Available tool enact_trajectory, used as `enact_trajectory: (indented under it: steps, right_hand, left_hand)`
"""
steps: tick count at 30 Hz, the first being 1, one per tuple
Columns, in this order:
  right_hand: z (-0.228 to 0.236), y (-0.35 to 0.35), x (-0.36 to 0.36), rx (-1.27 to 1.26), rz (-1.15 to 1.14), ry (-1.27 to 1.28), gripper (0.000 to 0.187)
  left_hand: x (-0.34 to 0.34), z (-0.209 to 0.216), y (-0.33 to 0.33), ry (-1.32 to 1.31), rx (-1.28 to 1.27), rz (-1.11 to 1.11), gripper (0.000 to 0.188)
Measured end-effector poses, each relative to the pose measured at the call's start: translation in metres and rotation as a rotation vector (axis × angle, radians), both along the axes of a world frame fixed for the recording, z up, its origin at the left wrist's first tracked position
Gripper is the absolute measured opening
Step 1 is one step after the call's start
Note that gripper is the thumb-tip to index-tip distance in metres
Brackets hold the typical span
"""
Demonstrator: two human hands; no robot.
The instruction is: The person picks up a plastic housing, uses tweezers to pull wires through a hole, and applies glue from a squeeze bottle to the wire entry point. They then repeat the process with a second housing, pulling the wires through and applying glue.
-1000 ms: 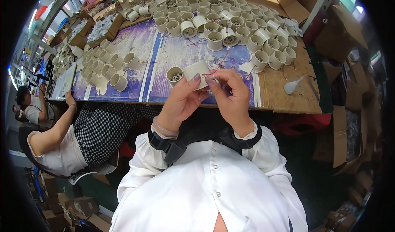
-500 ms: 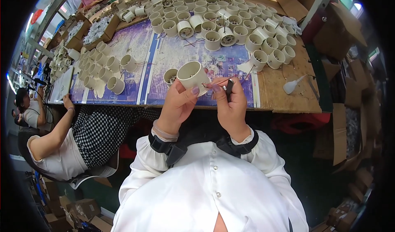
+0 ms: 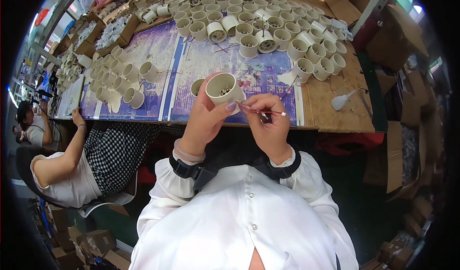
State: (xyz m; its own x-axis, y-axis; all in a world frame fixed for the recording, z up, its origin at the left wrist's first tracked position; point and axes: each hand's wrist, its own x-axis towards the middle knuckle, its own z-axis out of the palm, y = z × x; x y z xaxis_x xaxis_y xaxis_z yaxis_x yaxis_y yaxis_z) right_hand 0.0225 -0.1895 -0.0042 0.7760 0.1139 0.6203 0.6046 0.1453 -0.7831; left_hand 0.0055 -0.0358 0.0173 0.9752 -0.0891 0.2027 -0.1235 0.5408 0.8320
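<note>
A cream cylindrical plastic cup [image 3: 218, 97] with small metal pieces inside is held tilted in my left hand [image 3: 206, 121], fingers wrapped around its side and thumb near the lower edge. Thin red and dark wires [image 3: 268, 111] come out by the cup's base. Close to the cup, my right hand [image 3: 269, 129] pinches the wires between thumb and fingers. Their small white connector [image 3: 283, 114] sticks out to the right. Part of a dark object shows within the curled right fingers; most of it is hidden. Another cream cup [image 3: 196, 87] stands just behind my left hand.
Many similar cups [image 3: 249, 46] crowd the back of the worktable [image 3: 330, 114]; a smaller group [image 3: 133, 97] stands left. A white teardrop-shaped piece [image 3: 339, 101] lies right. At left sits a co-worker [image 3: 72, 174], one hand on the table. Cardboard boxes [image 3: 115, 33] stand back left.
The wires and white connector now stretch rightward from my right fingers. The dark tool that stood up from that hand is now mostly out of sight. The cup is tipped slightly more toward me.
</note>
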Motion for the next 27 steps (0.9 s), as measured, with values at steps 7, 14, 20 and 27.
enact_trajectory:
  steps: [7,14,20,27]
  right_hand:
    - [0.009,-0.004,-0.003,-0.091,-0.01,0.072,0.018]
    - [0.023,-0.005,0.001,-0.182,-0.048,-0.098,0.015]
    - [0.015,0.002,0.003,-0.128,-0.122,-0.129,0.008]
    - [0.01,0.003,0.002,-0.166,-0.126,-0.111,0.007]
  left_hand:
    - [-0.002,0.0,-0.001,0.063,-0.109,-0.024,0.061]
    - [-0.003,0.0,0.0,-0.018,-0.006,0.014,0.059]
    - [-0.004,0.001,-0.001,-0.054,0.002,0.032,0.058]
    - [-0.005,-0.003,-0.002,0.044,-0.204,-0.024,0.057]
